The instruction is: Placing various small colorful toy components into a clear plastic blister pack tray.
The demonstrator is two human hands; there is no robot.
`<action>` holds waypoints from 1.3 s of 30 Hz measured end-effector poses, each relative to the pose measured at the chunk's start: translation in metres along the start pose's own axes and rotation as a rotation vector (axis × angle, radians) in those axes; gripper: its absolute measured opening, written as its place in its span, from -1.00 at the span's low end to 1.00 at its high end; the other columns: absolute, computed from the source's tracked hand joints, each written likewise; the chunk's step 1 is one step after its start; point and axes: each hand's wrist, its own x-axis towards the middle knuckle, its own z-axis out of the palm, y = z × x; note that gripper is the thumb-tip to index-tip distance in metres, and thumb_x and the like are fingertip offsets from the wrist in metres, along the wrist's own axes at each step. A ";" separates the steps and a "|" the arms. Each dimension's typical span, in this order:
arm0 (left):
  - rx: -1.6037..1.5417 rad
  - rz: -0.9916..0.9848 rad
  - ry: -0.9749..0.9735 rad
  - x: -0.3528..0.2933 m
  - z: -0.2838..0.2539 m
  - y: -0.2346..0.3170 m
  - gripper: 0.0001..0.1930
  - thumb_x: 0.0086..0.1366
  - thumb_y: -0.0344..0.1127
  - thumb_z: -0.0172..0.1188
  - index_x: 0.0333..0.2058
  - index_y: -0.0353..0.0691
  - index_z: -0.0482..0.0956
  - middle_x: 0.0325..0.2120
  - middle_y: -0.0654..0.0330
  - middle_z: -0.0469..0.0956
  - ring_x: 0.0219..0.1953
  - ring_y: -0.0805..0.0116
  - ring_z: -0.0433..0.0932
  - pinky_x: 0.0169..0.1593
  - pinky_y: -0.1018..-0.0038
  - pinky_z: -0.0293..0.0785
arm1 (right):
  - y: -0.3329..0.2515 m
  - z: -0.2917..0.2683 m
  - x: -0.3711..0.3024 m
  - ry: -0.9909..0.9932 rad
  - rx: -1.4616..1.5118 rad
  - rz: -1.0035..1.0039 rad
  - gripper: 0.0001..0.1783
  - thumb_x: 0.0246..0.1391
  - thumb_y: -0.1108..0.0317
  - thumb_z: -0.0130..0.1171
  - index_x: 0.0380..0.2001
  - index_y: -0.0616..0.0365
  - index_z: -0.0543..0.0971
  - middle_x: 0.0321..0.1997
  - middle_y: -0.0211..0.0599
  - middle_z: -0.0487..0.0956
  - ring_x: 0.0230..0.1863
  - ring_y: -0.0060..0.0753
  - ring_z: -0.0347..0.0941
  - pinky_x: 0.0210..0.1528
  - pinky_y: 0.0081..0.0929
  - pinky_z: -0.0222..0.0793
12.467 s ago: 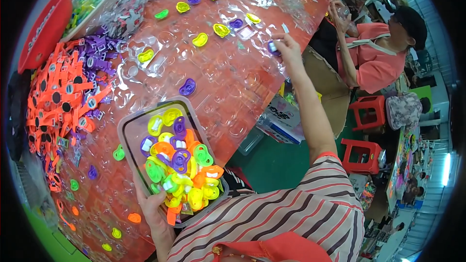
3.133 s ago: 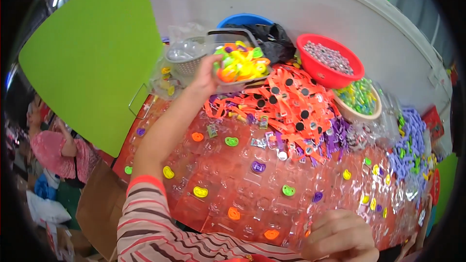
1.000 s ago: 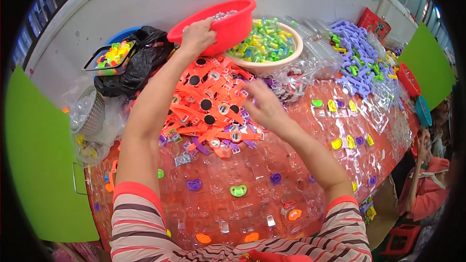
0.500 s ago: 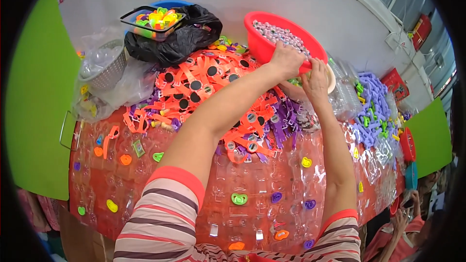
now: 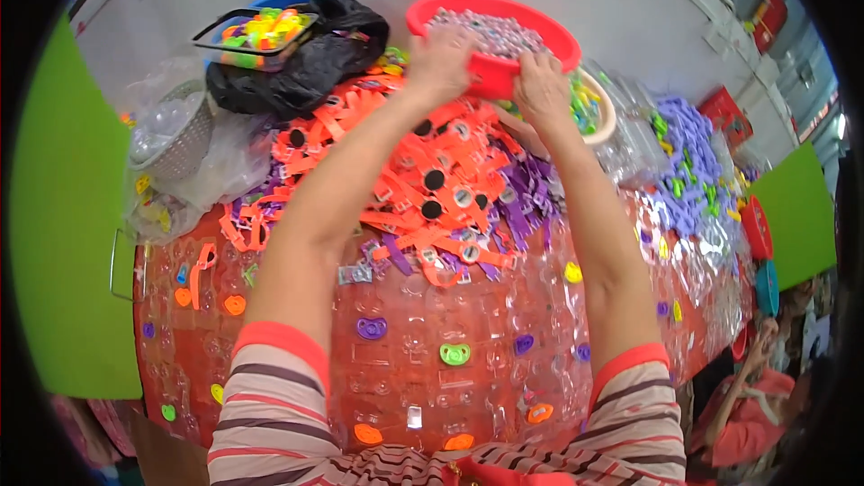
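Note:
A red plastic basin [image 5: 493,79] full of small, pale, bead-like pieces [image 5: 495,33] stands at the back, tilted toward me. My left hand [image 5: 441,63], slightly blurred, grips its near left rim with the fingers over the edge. On the near right rim, my right hand [image 5: 542,90] is closed with the fingertips inside the edge. Below both hands lies a heap of orange toy watch-like bands [image 5: 432,162] with round black or silvery faces. Purple bands [image 5: 526,202] show at its right side.
Clear moulded plastic trays [image 5: 414,297] with scattered toy pacifiers [image 5: 455,355] cover the red table. A black bag [image 5: 297,72], a basket of colourful pieces [image 5: 261,40] and a grey basket [image 5: 184,139] stand left. A cream bowl [image 5: 605,108] and lilac pieces [image 5: 688,153] lie right. Another person [image 5: 747,409] sits far right.
My left hand has moved from over the pieces to the basin's left rim. The basin sits further left in view, showing more of the cream bowl. My right hand stays at the rim.

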 end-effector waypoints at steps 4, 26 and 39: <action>-0.129 -0.120 -0.122 -0.046 -0.039 -0.048 -0.30 0.10 -0.25 0.15 0.27 -0.04 0.26 0.20 -0.06 0.29 0.23 -0.03 0.31 0.13 -0.04 0.34 | -0.023 -0.017 -0.003 -0.121 0.017 -0.025 -0.43 -0.10 0.02 0.36 -0.10 0.09 0.42 -0.08 -0.14 0.53 0.03 0.01 0.42 -0.11 0.05 0.40; -1.016 -0.234 -0.019 -0.100 -0.395 0.117 -0.18 0.31 -0.16 0.18 0.40 -0.21 -0.07 0.04 -0.10 0.46 -0.08 0.15 0.54 0.08 0.28 0.43 | 0.002 -0.021 -0.018 -0.169 0.034 0.195 -0.49 0.00 0.02 0.27 -0.09 0.15 0.50 0.04 -0.03 0.50 0.15 0.12 0.36 -0.03 0.21 0.40; -1.094 -0.416 0.334 -0.152 -0.475 0.135 -0.72 0.25 -0.08 0.21 -0.32 -0.11 0.35 -0.42 0.25 0.34 -0.44 0.30 0.32 -0.26 0.27 0.30 | -0.042 0.005 0.020 -0.149 0.164 0.057 -0.63 0.09 0.10 0.20 -0.06 -0.03 0.52 0.06 -0.29 0.50 0.20 -0.07 0.30 0.01 0.39 0.27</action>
